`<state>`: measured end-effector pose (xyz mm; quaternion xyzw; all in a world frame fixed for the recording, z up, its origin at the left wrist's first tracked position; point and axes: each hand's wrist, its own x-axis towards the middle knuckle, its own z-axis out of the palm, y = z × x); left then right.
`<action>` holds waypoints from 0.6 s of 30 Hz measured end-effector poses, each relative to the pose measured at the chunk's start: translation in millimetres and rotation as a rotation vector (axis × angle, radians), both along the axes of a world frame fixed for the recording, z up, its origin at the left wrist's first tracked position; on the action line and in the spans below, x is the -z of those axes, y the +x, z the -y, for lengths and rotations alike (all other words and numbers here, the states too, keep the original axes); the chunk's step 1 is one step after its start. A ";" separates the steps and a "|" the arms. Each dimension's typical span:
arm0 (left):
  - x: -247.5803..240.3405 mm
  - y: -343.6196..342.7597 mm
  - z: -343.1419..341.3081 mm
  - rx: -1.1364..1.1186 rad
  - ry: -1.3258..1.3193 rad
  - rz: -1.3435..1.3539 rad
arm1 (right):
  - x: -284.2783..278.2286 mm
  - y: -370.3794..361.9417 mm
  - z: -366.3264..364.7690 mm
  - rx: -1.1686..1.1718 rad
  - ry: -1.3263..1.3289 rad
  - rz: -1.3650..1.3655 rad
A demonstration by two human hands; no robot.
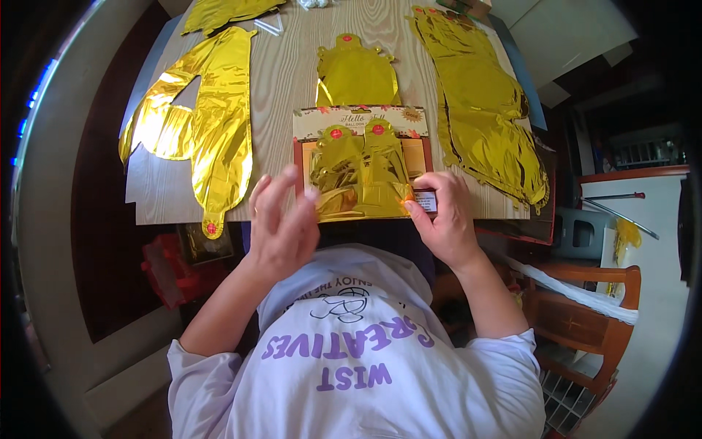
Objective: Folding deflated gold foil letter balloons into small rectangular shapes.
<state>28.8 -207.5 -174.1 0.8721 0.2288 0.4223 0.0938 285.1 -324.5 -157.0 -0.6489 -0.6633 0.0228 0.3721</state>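
Note:
A folded gold foil balloon (360,172), its two red-dotted tabs pointing away from me, lies on a printed cardboard package (303,126) at the table's near edge. My right hand (447,223) pinches the right edge of the folded foil between thumb and fingers, beside a small white label. To the left, my left hand (281,228) is raised near the foil's left edge with its fingers apart and nothing in them. Just beyond the package another gold foil balloon (356,73) lies flat, partly covered by the card.
A flat gold foil balloon (223,121) lies at the left of the wooden table (285,69), its tab hanging over the near edge. A stack of gold foil (479,110) covers the right side. White strips (269,26) lie far left. A wooden chair (578,318) stands at my right.

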 end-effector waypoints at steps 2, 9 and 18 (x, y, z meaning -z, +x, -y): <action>-19.2 -6.5 2.6 0.174 0.339 -0.281 | -2.7 1.2 -1.8 -0.015 -0.026 0.065; -8.6 -23.7 -28.6 0.302 0.116 -0.663 | -8.5 3.7 0.8 -0.018 -0.085 0.126; 19.6 -34.3 -19.4 0.179 0.233 -0.374 | -32.2 -47.4 15.4 0.057 0.026 0.437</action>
